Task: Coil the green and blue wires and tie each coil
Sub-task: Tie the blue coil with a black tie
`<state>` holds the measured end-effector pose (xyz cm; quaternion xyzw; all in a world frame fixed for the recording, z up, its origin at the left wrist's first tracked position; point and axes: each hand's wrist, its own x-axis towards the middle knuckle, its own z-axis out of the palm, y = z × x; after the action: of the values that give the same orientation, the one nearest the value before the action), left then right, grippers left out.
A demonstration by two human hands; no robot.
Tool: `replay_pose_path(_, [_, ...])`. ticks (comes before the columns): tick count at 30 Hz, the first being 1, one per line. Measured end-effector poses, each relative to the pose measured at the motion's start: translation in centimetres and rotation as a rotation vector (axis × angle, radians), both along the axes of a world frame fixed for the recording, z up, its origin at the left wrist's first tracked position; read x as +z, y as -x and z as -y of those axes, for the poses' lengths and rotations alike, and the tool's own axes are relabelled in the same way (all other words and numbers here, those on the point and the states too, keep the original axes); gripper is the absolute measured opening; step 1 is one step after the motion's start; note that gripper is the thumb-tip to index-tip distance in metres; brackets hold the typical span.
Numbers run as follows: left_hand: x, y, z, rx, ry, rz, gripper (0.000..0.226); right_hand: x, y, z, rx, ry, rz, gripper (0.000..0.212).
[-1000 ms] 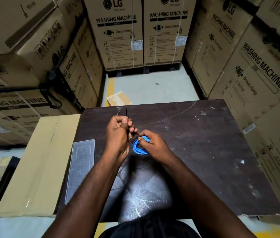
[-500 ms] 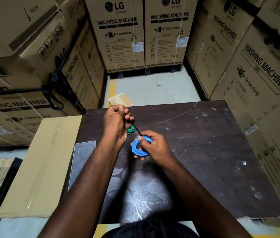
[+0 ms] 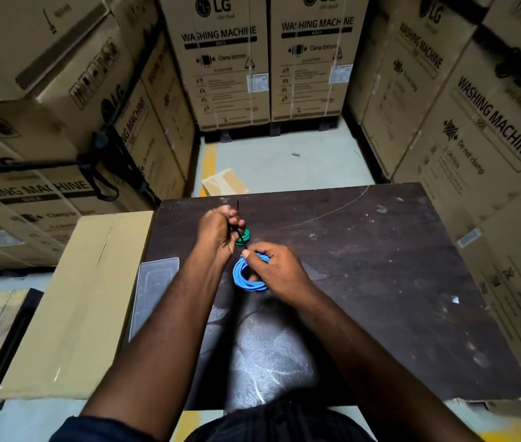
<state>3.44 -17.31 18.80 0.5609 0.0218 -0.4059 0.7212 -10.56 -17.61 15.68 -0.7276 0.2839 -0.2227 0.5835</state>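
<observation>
My left hand's fingers [image 3: 235, 223] are curled tight around a thin black tie [image 3: 237, 206]. One end of the tie pokes up above the fist, and the rest runs down and to the right towards my other hand. The left hand [image 3: 216, 232] is raised a little over the far left part of the tabletop [image 3: 380, 282].

My right hand's fingers [image 3: 257, 250] pinch the top of the blue wire coil [image 3: 243, 282], thumb and forefinger closed on it where the tie reaches it. The right hand [image 3: 276, 267] covers the coil's right side, and the coil's loops hang round and open below the fingers. I cannot tell whether the tie is closed around the coil.

The green wire coil [image 3: 246, 236] lies between my two hands, just beside the left fist and partly hidden by it.

The tabletop is dark, scratched and speckled. A clear plastic tray [image 3: 153, 288] lies at its left edge. Beside that sits a long flat cardboard box [image 3: 77, 298]. Tall washing machine cartons [image 3: 230, 59] stand all around on a pale floor [image 3: 284, 161].
</observation>
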Motion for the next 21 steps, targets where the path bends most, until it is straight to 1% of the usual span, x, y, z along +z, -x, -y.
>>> replay_pose_path(3, [-0.5,-0.5,0.0,0.006,-0.026,0.027,0.036,0.0,-0.2,0.6,0.03,0.028,-0.02,0.019])
replay_pose_path(5, [-1.3,-0.7,0.2,-0.003,-0.06,0.002,0.036,0.0,-0.4,0.4,0.041,0.038,-0.038,0.019])
replay_pose_path(7, [-2.1,-0.7,0.2,-0.042,-0.117,-0.018,0.036,-0.3,-0.4,0.2,0.05,0.035,-0.056,0.021])
replay_pose_path(10, [-2.6,-0.6,0.3,-0.1,-0.141,-0.005,0.033,-0.7,-0.1,0.6,0.051,0.01,-0.066,0.024])
replay_pose_path(14, [-1.7,-0.5,-0.3,-0.094,-0.096,0.125,0.024,-1.2,0.3,1.2,-0.014,-0.036,-0.057,0.024])
replay_pose_path(18, [-1.9,0.1,-1.5,-0.25,-0.087,0.328,0.005,-2.3,0.2,1.8,-0.091,0.008,-0.116,0.031])
replay_pose_path(20, [-2.8,0.7,-2.3,-0.33,-0.126,0.439,0.02,-2.7,0.2,2.8,-0.157,0.032,-0.135,0.032])
replay_pose_path(21, [-3.4,1.1,-2.7,-0.374,-0.152,0.466,0.026,-2.9,0.1,3.3,-0.185,0.03,-0.133,0.031])
